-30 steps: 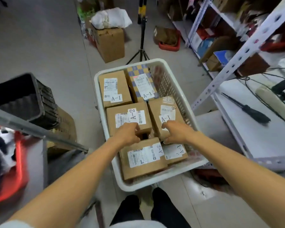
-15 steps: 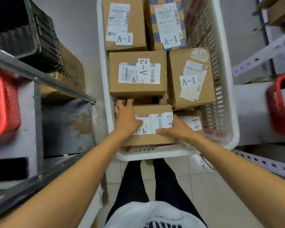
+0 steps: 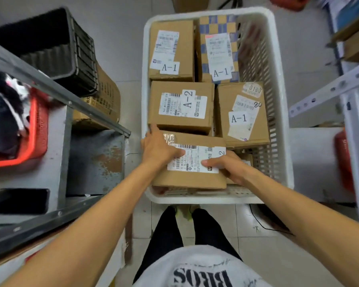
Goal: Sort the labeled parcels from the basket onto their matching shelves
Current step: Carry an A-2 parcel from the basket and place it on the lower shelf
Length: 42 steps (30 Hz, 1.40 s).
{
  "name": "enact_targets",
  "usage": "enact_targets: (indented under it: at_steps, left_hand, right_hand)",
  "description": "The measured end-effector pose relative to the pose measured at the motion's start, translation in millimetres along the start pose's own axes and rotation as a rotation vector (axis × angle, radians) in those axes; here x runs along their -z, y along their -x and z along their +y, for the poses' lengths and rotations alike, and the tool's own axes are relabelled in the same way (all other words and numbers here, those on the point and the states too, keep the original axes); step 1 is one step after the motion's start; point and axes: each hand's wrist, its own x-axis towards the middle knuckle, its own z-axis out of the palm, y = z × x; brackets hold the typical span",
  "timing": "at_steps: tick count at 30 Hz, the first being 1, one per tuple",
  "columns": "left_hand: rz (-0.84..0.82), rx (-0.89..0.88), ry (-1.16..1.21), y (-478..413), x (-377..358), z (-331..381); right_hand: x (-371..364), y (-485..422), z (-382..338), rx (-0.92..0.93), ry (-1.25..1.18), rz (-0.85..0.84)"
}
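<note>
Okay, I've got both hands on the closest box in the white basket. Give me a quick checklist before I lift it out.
1. Grip: left hand holds the near parcel at its left edge, right hand at its right edge, thumb on the label: ok.
2. Label read: only a 2 shows beside the right hand, the rest is covered: cannot tell.
3. Top of the parcel free, nothing lying on it: ok.
4. Clearance: far edge sits close to the A-2 parcel, touching or not: cannot tell.
5. Destination: no shelf tag readable on the grey shelf: cannot tell.
</note>
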Motion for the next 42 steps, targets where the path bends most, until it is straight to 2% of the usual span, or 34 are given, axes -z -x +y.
enact_targets:
  at_steps: [6,11,14,17,18,20,21,23,26,28,33,38,42]
  left_hand:
    - [0.003,-0.049,0.431,13.9,60.8,17.7]
    - [-0.064,-0.22,0.439,18.4,117.7,42.8]
    - [0.065,-0.336,0.468,25.2,145.9,59.1]
    - [0.221,-0.267,0.649,30.9,165.4,71.9]
    - [0.202,-0.209,0.694,33.9,168.0,77.1]
    - [0.042,-0.156,0.78,41.7,163.1,93.4]
    - [-0.011,-0.202,0.797,45.7,156.9,103.0]
    - [0.038,-0.365,0.793,50.1,147.1,122.8]
    - [0.13,-0.478,0.81,49.4,163.2,143.7]
    - [0.041,-0.518,0.792,47.9,180.6,145.7]
    - [-0.188,-0.592,0.632,50.6,177.7,155.9]
    - [-0.299,-0.698,0.511,51.0,151.4,158.8]
    - [-0.415,-0.749,0.455,64.7,129.6,158.8]
  right_hand:
    - [-15.7,36.6,-47.5,0.081,0.188,-0.034]
    - [-14.0,54.0,-97.7,0.237,0.099,0.019]
    - [-12.7,66.4,-123.2,0.346,0.051,0.028]
    - [-11.9,78.2,-143.1,0.455,-0.086,0.023]
    - [-13.4,82.2,-149.1,0.486,-0.144,0.026]
    - [-23.2,90.2,-162.9,0.546,-0.238,0.026]
    - [-30.3,94.1,-170.3,0.567,-0.273,0.016]
    - [-42.0,104.1,-182.8,0.582,-0.291,0.002]
    - [-46.7,135.2,-199.1,0.602,-0.002,0.13]
    - [-38.1,154.4,-210.4,0.68,0.184,0.258]
    - [-40.3,186.4,-223.2,0.841,0.136,0.252]
    - [-53.8,214.4,-186.9,0.844,0.195,0.439]
    - [-74.7,236.0,-146.9,0.876,0.366,0.763]
